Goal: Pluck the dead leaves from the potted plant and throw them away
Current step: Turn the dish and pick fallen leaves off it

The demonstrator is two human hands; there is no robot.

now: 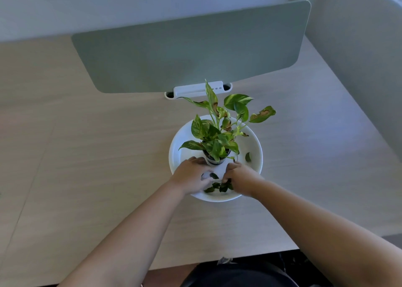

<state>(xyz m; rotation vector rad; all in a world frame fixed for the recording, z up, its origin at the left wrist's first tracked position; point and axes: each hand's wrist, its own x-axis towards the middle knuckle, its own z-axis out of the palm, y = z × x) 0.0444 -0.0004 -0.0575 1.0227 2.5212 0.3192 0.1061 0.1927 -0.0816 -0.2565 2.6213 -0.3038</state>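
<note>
Your right hand [239, 178] pinches loose leaves [219, 186] at the dish's [256, 147] six o'clock; left hand [191, 174] unclear. Gather them all.

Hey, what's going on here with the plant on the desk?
A person is cleaning up a potted plant standing in a white dish on the desk. Both hands are down in the dish: the right hand pinches loose leaves near the front rim, the left hand rests beside the pot. Brown-edged leaves remain on the plant.

pot [214, 159]: lower centre, mostly hidden by foliage and hands | right hand [240, 179]: fingertips hidden among plucked leaves [219, 186] | both forearms: cut off at bottom edge
</note>
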